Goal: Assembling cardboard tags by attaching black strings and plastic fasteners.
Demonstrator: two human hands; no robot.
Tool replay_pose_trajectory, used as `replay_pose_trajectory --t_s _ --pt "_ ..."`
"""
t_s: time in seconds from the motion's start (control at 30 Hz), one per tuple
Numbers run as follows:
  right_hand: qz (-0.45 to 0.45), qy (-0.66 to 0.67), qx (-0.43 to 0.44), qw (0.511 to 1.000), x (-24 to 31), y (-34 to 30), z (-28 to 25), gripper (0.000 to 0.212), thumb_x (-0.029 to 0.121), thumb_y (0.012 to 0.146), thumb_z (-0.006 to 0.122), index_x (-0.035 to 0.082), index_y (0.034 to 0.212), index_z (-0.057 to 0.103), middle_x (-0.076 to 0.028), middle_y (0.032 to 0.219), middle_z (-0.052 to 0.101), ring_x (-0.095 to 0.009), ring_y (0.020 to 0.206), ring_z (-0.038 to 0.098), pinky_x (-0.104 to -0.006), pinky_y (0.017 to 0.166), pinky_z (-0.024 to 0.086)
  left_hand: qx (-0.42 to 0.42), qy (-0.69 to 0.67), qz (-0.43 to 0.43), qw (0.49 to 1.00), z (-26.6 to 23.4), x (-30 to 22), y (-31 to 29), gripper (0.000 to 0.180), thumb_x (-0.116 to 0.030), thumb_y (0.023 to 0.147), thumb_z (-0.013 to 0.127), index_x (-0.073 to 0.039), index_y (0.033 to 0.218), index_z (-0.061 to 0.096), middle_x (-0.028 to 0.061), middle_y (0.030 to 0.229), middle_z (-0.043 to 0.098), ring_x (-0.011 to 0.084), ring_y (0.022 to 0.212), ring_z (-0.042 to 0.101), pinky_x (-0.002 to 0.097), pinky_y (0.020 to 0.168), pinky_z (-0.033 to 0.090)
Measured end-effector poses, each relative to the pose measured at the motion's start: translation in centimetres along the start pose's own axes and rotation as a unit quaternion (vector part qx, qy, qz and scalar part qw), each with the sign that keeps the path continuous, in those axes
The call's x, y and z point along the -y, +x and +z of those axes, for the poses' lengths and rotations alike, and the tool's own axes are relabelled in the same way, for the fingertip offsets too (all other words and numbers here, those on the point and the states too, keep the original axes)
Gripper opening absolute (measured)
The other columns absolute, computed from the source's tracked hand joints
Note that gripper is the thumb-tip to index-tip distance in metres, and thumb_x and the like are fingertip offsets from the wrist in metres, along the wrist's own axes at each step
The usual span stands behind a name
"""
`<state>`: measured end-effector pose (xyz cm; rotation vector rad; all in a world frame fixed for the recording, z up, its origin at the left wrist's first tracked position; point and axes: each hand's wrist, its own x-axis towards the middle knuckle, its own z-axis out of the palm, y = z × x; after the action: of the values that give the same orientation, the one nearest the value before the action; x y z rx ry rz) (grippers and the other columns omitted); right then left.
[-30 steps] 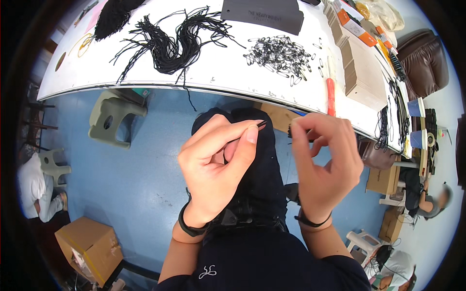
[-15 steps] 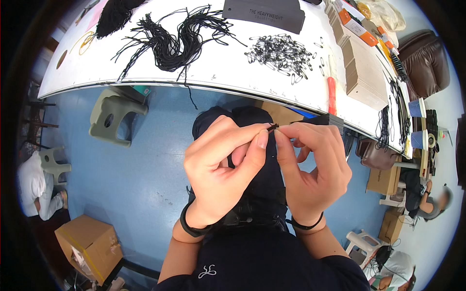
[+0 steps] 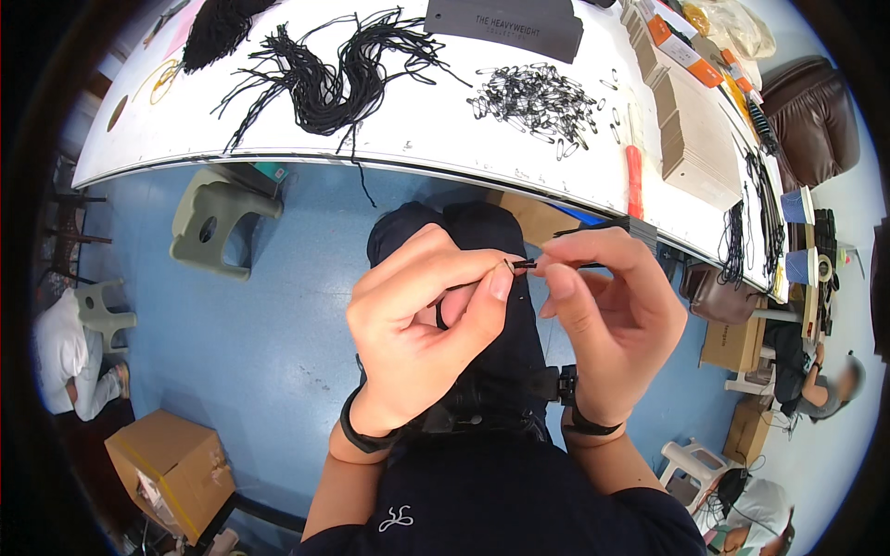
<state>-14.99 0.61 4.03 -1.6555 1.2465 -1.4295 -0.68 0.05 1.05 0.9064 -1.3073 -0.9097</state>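
Note:
Above my lap, a short piece of black cord (image 3: 526, 265) runs between my two hands. My left hand (image 3: 417, 320) pinches one end between thumb and forefinger. The fingers of my right hand (image 3: 621, 320) are curled at the other end, with the thumb and forefinger slightly apart at their tips and the cord passing in among the fingers. Past my hands, on the white table (image 3: 408, 148), lie a loose bundle of black cords (image 3: 338, 93) and a pile of small black safety pins (image 3: 533, 104).
Dark grey printed cards (image 3: 505, 28) lie at the table's far side. To the right are a stack of grey-brown cards (image 3: 695, 148) and a red-handled tool (image 3: 634, 181). A green stool (image 3: 218, 218) and a cardboard box (image 3: 171, 473) stand left on the floor. Other people sit at both sides.
My right hand has moved slightly right, away from the left, and its thumb and forefinger have parted. More of the black cord now shows between the hands. The left hand is nearly still.

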Motion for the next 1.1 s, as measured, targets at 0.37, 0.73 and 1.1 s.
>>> replay_pose_trajectory --t_s 0.37,0.73,1.1 --pt "0.087 0.073 0.039 0.993 0.46 0.31 -0.27 0.011 -0.003 0.08 0.066 -0.003 0.092 0.067 -0.008 0.085 0.068 -0.01 0.075 0.063 -0.021 0.065 0.054 -0.007 0.049 0.061 0.997 0.0 0.09 0.41 0.017 0.009 0.065 0.07 -0.002 0.078 0.067 -0.0013 0.054 0.043 0.0095 0.051 0.037 0.0242 0.047 0.029" --pt "0.08 0.084 0.022 0.993 0.32 -0.07 0.01 0.01 -0.002 0.081 0.066 -0.005 0.09 0.066 -0.009 0.082 0.068 -0.012 0.073 0.066 -0.0221 0.066 0.055 0.011 0.014 0.066 0.998 -0.17 0.34 0.53 0.016 0.009 0.067 0.07 0.001 0.08 0.067 -0.0001 0.058 0.046 0.0089 0.052 0.038 0.0234 0.049 0.03" --pt "0.097 0.141 0.054 0.984 0.22 0.13 -0.17 0.019 -0.005 0.079 0.067 -0.006 0.098 0.065 -0.011 0.089 0.067 -0.012 0.075 0.065 -0.0227 0.068 0.055 0.014 -0.037 0.059 0.997 -0.33 0.41 0.44 0.013 0.01 0.071 0.068 0.003 0.082 0.066 0.0001 0.063 0.048 0.0061 0.054 0.038 0.021 0.048 0.029"
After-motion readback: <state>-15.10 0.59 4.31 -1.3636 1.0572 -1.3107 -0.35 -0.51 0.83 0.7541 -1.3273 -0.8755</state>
